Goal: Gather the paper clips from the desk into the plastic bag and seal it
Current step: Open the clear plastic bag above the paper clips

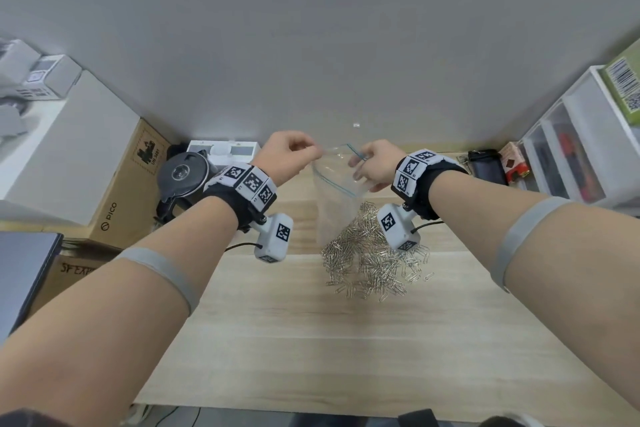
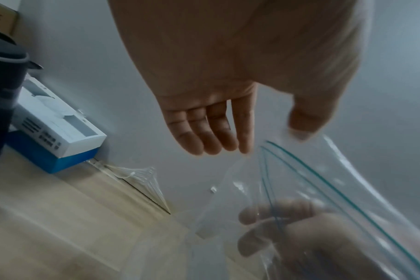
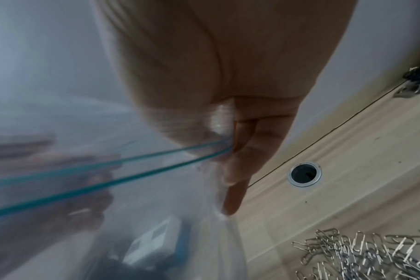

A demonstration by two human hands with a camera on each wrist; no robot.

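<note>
A clear plastic bag with a teal zip line hangs above the far part of the wooden desk, its mouth parted. My left hand pinches the left rim of the mouth. In the left wrist view the thumb touches the bag's top edge. My right hand pinches the right end at the zip line, as the right wrist view shows for the right hand and bag. A pile of silver paper clips lies on the desk under the bag, also in the right wrist view as paper clips.
A PICO cardboard box, a round black device and a white-and-blue box stand at the back left. White drawers and a black pouch are at the back right. A cable hole sits near the wall.
</note>
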